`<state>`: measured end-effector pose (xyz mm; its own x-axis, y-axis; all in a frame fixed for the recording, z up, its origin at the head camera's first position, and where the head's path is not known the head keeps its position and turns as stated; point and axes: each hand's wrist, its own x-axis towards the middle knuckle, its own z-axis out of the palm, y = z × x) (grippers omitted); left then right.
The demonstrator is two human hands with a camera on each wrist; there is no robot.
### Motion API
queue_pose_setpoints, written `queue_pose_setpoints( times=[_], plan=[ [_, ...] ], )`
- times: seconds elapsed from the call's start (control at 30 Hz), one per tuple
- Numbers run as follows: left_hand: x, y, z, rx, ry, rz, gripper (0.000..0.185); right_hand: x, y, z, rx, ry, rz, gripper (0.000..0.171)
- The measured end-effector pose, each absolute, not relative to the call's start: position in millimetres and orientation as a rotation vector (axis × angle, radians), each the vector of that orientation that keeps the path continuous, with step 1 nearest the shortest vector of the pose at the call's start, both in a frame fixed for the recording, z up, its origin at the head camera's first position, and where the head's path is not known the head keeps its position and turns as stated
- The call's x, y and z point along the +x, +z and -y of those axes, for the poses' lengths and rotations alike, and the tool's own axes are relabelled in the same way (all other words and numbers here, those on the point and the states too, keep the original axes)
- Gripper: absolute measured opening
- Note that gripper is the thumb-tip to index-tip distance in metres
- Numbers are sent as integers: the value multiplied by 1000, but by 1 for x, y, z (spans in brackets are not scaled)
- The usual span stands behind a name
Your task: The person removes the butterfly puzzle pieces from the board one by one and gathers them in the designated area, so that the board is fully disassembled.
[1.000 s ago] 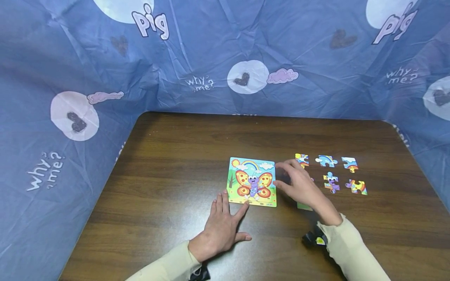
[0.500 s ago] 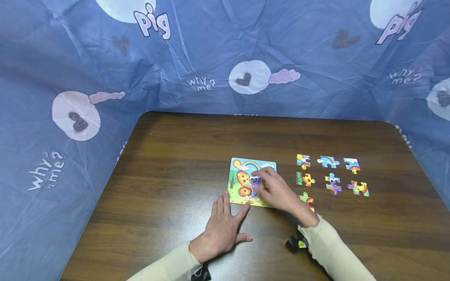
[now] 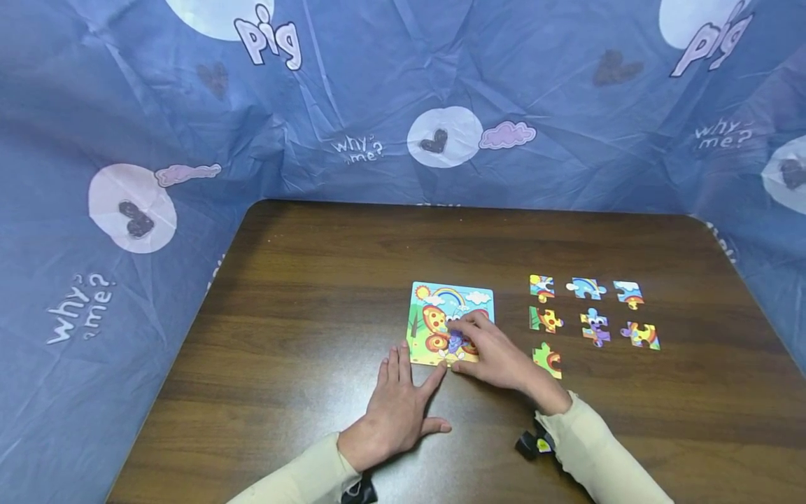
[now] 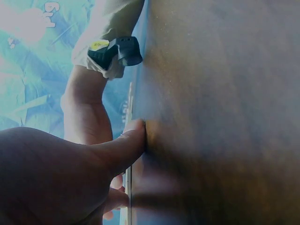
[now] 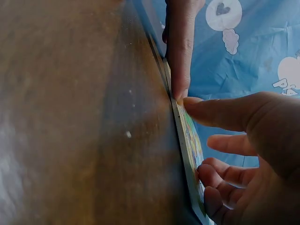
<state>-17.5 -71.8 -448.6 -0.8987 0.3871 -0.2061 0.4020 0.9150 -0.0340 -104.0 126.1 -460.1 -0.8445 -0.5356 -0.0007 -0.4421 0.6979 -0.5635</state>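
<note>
A square puzzle board [image 3: 441, 308] with a butterfly picture lies flat on the brown table [image 3: 315, 294]. My left hand [image 3: 409, 395] rests flat on the table just in front of it, one fingertip touching the board's near edge. My right hand [image 3: 469, 346] lies over the board's lower right part. The right wrist view shows its thumb [image 5: 215, 111] against the board's edge [image 5: 186, 150] and its fingers touching the picture side. Whether a piece is being lifted is hidden. Several loose puzzle pieces [image 3: 595, 327] lie in rows to the right, the nearest [image 3: 546, 359] beside my right wrist.
Blue printed cloth [image 3: 390, 105] walls in the table at the back and both sides. Bare wood stretches left of the board and behind it. In the left wrist view my left thumb [image 4: 133, 138] presses on the table, with the right wrist's camera [image 4: 115, 50] beyond.
My right hand left the loose pieces, where it had set one down, moved left onto the board and now sits lower on it. The left hand has not moved.
</note>
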Motion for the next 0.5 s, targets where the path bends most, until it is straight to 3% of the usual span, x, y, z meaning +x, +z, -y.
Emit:
queue_pose_setpoints(
  times=[0.27,0.5],
  plan=[
    [-17,-450,71,596,-107,-2873,87,-104,-465,-126,-764,-825,-2740,70],
    [-18,-449,72,596,-80,-2878,87,-105,-468,-126,-816,-819,-2792,62]
  ],
)
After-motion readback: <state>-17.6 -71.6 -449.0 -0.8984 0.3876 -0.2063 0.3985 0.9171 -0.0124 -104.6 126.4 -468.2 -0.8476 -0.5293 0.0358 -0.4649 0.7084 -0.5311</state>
